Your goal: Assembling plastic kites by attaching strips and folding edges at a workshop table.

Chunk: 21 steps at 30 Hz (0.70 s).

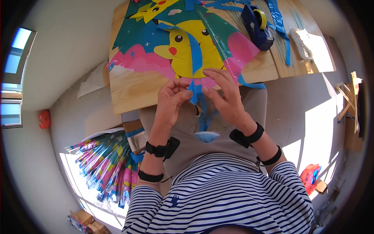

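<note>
A printed plastic sheet (144, 64), green, pink and blue with a yellow cartoon figure, lies over the near part of the table. Just in front of its near edge, my left hand (171, 97) is closed, thumb and fingertips pinching a blue strip (193, 94) that hangs down toward my lap. Another blue strip (196, 54) curls across the yellow figure. To the right of the pinched strip is my right hand (226, 91), fingers stretched out and thumb apart, its fingertips by the sheet's near edge. I see nothing held in it.
A dark blue tape dispenser (257, 29) stands on the wooden table (132, 91), beside thin sticks (276, 48) and blue strips. A clear plastic box (301, 43) sits farther right. At my left, a bundle of rolled printed sheets (107, 163) lies low, near a cardboard box (134, 130).
</note>
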Each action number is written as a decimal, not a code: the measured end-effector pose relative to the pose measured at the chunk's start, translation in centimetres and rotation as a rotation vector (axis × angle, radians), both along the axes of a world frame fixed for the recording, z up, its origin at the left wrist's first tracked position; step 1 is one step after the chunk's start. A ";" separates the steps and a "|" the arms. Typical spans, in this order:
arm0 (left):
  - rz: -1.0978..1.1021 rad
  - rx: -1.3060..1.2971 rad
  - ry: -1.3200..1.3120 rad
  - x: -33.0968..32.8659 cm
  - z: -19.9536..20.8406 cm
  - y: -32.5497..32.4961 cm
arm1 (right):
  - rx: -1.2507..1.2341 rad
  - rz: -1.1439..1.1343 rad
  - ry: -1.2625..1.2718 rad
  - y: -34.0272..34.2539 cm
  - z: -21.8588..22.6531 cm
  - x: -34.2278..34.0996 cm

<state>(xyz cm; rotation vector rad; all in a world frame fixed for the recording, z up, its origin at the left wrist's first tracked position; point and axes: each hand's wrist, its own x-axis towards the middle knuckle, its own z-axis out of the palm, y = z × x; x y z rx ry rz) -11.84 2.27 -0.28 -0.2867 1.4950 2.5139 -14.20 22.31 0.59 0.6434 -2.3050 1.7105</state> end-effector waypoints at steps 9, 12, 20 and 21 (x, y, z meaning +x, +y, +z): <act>-0.059 0.103 0.137 4.0 5.2 2.1 | -0.165 0.335 -0.307 1.4 3.7 3.8; -0.123 0.076 0.130 4.9 5.1 1.9 | -0.213 0.281 -0.418 2.3 3.7 4.6; -0.112 0.239 0.141 5.7 4.8 3.7 | -0.374 0.147 -0.418 3.0 3.9 6.2; -0.124 0.267 0.130 5.7 4.8 3.9 | -0.432 0.138 -0.435 2.9 3.8 6.3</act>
